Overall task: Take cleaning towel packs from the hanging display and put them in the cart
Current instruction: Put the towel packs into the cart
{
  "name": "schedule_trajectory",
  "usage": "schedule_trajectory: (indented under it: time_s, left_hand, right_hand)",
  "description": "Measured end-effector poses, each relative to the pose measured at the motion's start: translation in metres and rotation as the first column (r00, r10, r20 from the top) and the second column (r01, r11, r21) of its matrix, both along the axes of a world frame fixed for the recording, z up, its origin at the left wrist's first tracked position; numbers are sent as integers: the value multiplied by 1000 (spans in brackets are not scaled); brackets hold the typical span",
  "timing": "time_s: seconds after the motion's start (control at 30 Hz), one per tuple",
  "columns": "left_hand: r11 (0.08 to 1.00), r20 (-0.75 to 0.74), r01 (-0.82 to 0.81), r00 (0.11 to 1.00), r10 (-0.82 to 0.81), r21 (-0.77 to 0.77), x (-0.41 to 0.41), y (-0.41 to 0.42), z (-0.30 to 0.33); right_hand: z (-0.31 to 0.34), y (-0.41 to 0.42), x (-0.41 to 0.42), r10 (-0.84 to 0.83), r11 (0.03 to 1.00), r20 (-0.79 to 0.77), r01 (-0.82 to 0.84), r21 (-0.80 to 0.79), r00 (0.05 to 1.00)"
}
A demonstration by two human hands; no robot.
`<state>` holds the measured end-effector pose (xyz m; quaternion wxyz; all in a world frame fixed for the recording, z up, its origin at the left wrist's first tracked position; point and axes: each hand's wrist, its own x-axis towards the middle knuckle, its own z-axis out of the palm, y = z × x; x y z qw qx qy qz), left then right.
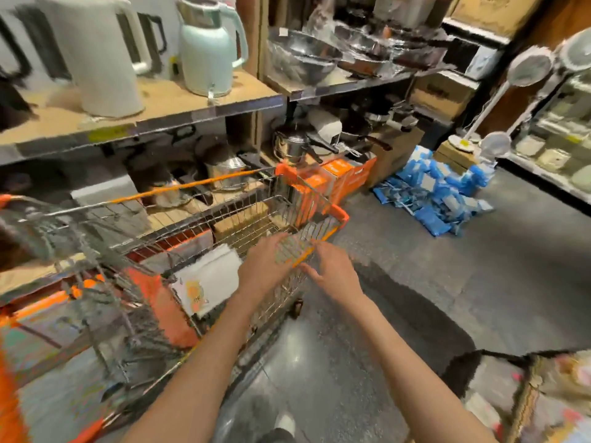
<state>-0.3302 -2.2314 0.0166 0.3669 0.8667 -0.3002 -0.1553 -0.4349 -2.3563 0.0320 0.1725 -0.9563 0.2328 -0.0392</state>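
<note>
- My left hand and right hand hover over the cart rim; blur hides whether they grip anything.
- A pack lies in the cart.
- Reaching blind, I could snag the wire.

Wire shopping cart, orange trim, standing beside shelving; both hands at its near rim. Left hand and right hand together on a small pack, blurred, held over the cart rim; exact grip not discernible. White pack with orange print lying inside the cart. Upper shelf: white kettle, pale green kettle. Neighbouring shelf: steel bowls. Floor: heap of blue packs, orange boxes beside the cart front.
</note>
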Motion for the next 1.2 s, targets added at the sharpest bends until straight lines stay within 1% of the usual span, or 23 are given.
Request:
schedule_trajectory:
  time_s: [0.1,0.27,0.37,0.47,0.57,0.63,0.7,0.77,0.83,0.9,1.0,1.07,1.13,1.2]
  left_hand:
    - [993,-24,-116,993,115,-8,23,-18,-11]
    - [950,-102,-299,946,308,95,54,-4,-49]
    - [907,-138,-403,898,418,120,70,9,-72]
    - [863,-190,-485,842,505,143,82,20,-99]
    - [808,-242,-572,772,588,140,99,25,-129]
    - [756,-272,-639,709,650,141,112,24,-149]
    - [697,-347,-708,629,695,112,126,22,-170]
    - [616,-463,-786,524,715,63,139,17,-197]
    - [515,-557,-856,409,723,39,149,13,-223]
    - [437,-571,-898,340,747,37,157,8,-250]
    - [352,-482,-933,274,832,78,166,2,-281]
    - [249,-460,-966,191,867,68,172,-3,-300]
    - [174,-449,-981,118,886,86,174,-7,-322]
    - [113,-470,-980,23,882,165,175,-12,-343]
  right_hand:
    - [-14,-31,40,112,994,-18,-112,13,994]
    - [-41,-40,106,285,957,-54,-281,79,957]
    - [-61,-35,142,371,922,-81,-357,151,925]
    - [-85,-25,173,464,881,-106,-446,156,880]
    - [-108,-16,204,534,838,-135,-503,210,834]
    - [-124,-14,226,574,814,-160,-538,219,803]
    - [-143,-14,248,595,800,-177,-557,223,784]
    - [-167,-15,269,617,783,-203,-566,258,760]
    - [-191,-14,285,643,762,-216,-586,278,735]
    - [-212,-13,302,659,746,-225,-586,315,718]
    - [-244,-12,324,686,717,-228,-590,372,691]
    - [-265,-13,338,709,695,-234,-604,390,665]
    - [-290,-13,355,748,658,-252,-640,396,614]
    - [-318,-12,371,778,627,-289,-656,420,558]
